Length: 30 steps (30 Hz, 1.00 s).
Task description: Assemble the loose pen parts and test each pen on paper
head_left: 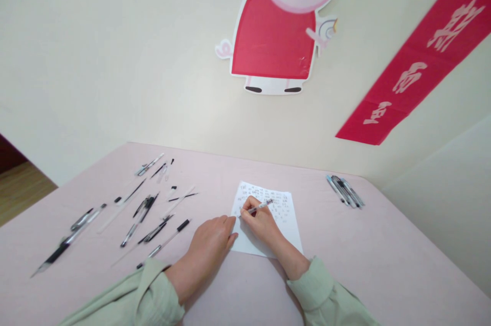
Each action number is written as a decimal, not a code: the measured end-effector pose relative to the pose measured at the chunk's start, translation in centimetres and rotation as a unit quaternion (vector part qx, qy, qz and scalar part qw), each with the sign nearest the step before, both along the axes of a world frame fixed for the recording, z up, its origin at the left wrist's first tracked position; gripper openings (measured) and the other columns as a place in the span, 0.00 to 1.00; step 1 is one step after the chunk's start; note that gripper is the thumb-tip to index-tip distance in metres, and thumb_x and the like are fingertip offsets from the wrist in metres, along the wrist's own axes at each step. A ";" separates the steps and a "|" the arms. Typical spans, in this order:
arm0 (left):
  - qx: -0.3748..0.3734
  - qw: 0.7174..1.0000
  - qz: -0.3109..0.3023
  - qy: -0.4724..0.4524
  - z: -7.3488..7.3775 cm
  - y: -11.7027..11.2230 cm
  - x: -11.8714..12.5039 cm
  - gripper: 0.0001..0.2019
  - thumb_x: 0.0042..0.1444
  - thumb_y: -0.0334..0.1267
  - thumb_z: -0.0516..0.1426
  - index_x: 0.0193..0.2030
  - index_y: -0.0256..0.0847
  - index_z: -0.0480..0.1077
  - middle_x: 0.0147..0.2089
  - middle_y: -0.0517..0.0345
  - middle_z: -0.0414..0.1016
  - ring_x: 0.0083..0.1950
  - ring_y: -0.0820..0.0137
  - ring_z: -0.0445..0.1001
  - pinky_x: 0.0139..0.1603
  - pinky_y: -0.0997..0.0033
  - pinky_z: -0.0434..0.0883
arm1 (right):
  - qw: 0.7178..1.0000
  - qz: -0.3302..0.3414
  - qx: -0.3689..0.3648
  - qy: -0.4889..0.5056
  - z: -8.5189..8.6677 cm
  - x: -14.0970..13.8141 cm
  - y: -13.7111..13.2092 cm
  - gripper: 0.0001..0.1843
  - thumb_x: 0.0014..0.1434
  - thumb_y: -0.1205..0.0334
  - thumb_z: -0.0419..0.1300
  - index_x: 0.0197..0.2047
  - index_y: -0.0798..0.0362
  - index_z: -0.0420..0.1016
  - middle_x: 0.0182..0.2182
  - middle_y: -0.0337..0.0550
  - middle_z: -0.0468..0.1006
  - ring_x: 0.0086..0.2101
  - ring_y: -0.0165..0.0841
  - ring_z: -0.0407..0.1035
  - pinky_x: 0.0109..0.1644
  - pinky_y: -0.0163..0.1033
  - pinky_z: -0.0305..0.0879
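Observation:
A white sheet of paper [287,236] covered with rows of small handwriting lies on the table in front of me. My right hand [260,221] rests on its left half, fingers closed around a clear-barrelled pen [261,207]. The tip points down-left at the paper near its left edge; the back end slants up to the right. Beside it, my left hand [215,236] lies palm down across the sheet's left edge, thumb apart and index finger reaching onto the paper. The other fingers of that hand are partly hidden beneath it.
Scattered over the left of the pink-covered table [345,254] are several pens and pen parts, among them a pen with a black grip [164,243] and a black cap [117,199]. A bundle of pens [344,191] lies at the right. Behind stands a wall [134,60].

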<state>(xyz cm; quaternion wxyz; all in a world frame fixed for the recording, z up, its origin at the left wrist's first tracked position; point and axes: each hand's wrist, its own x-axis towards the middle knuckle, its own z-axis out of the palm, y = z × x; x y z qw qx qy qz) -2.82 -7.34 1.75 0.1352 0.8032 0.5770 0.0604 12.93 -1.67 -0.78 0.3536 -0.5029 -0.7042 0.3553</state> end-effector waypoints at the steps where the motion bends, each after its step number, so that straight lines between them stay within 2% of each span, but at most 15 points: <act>1: 0.000 1.000 0.000 -0.001 0.0 0.0 0.0 0.09 0.60 0.36 0.51 0.45 0.40 0.69 0.43 0.50 0.76 0.45 0.60 0.74 0.46 0.63 0.68 | 1.000 0.003 -0.002 0.000 0.0 0.0 0.0 0.05 0.51 0.66 0.53 0.24 0.50 0.61 0.20 0.32 0.62 0.24 0.28 0.58 0.30 0.33 0.53; 20: 0.003 1.000 0.000 -0.011 -0.7 0.1 -0.1 0.10 0.60 0.36 0.50 0.46 0.41 0.68 0.44 0.50 0.76 0.46 0.61 0.74 0.47 0.64 0.67 | 1.000 0.003 0.002 0.006 0.0 0.1 0.1 0.06 0.50 0.68 0.53 0.24 0.50 0.60 0.20 0.31 0.62 0.24 0.28 0.58 0.29 0.33 0.53; 30: 0.001 1.000 0.006 -0.008 -0.4 0.1 -0.1 0.10 0.61 0.37 0.50 0.45 0.41 0.69 0.43 0.51 0.76 0.46 0.61 0.74 0.46 0.64 0.67 | 1.000 -0.014 0.002 0.012 -0.2 0.1 0.3 0.06 0.51 0.67 0.53 0.24 0.50 0.61 0.20 0.32 0.63 0.24 0.29 0.60 0.30 0.34 0.54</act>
